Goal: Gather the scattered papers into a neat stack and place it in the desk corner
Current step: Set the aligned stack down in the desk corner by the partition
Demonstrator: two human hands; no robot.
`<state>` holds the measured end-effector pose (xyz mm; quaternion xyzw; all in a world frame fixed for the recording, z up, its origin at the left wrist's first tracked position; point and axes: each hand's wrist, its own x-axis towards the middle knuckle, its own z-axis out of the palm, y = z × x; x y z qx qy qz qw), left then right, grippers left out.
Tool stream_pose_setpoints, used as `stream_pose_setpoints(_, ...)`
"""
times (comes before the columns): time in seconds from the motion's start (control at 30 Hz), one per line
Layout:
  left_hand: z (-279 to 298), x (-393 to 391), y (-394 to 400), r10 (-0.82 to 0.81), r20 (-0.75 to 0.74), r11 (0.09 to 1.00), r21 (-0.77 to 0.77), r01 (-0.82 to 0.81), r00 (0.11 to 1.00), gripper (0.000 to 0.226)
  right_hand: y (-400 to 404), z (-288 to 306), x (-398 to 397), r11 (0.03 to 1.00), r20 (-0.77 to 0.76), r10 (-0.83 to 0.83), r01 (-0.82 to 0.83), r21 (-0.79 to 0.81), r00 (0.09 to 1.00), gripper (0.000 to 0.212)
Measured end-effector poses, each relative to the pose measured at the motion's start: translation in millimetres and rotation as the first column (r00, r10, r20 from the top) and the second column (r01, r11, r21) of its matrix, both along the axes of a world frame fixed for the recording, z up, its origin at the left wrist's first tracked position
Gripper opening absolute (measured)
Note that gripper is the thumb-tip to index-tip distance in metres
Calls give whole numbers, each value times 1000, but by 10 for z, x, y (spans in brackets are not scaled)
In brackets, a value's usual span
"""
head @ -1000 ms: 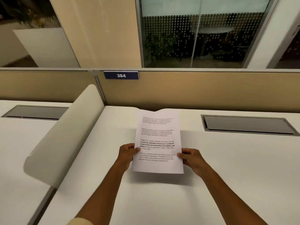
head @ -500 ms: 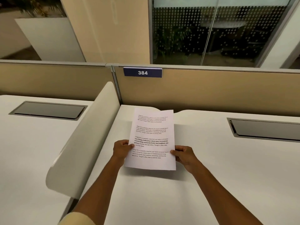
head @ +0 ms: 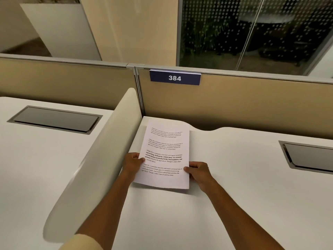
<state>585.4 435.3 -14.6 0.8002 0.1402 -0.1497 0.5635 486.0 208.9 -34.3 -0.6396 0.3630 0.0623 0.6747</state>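
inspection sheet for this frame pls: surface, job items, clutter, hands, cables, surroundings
surface: white desk, bare apart from the papers; grey hatch set into it at right.
job's things: paper stack, printed side up, top edge near the back left corner by the curved divider.
clutter: nothing seen.
grippers: left hand grips the stack's left edge, right hand its right edge.
cables: nothing seen.
surroundings: tan partition with a 384 sign; neighbouring desk at left; glass wall behind.
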Motion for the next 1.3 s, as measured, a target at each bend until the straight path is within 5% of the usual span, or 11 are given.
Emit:
stream_pose_setpoints(0.4, -74, 420, -49, -33, 152, 937, 349, -22, 988, 29, 235, -29, 415, 969, 8, -10, 12, -248, 1000, 21)
stream_pose_setpoints(0.63, -182, 552, -26, -101, 210, 895, 445, -3, 973, 42, 351, -61, 553, 940, 27, -11, 20, -341, 1000, 41)
stream_pose_setpoints(1.0, -214, 671, -104, -255, 245, 760, 649, 37, 935, 16, 465, -84, 690, 888, 47, 24, 0, -460, 999, 37)
stream_pose_setpoints(1.3, -218, 635, -177, -307, 185, 627, 778, 51, 934, 22, 507, -127, 714, 750, -75, 110, -133, -648, 991, 35)
